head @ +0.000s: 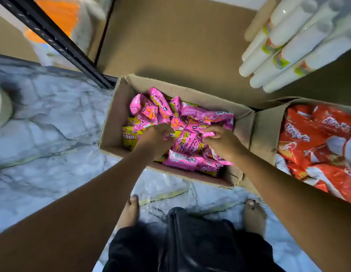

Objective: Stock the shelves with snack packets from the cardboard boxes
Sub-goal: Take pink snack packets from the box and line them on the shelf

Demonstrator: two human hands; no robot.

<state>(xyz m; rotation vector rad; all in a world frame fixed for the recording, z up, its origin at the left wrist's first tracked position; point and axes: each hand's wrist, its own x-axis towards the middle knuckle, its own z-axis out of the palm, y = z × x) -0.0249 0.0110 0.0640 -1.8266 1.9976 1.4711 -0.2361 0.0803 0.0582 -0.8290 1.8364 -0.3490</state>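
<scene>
**Item:** open cardboard box, standing on the marble floor at the foot of the shelf.

**Contents:** pink snack packets, loose and heaped. A few yellow packets lie against the left wall.

**Left hand**: fingers curled down into the heap, apparently pinching a pink packet, though blur hides the exact hold.

**Right hand**: thumb and fingers pinched on the end of a pink packet.

**Adjacent:** second box holding red packets, touching the first box on its right. White rolls are stacked at the right of the shelf.

**Step in hand, as judged:** gathering a handful for the shelf.

**Handling notes:**
- Grip packets by the crimped ends, not the puffed middles.
- Draw from the top layer.
- Keep pink apart from yellow.
- Lift clear of the box flaps.
- Bare shelf board lies straight ahead for placing.
</scene>
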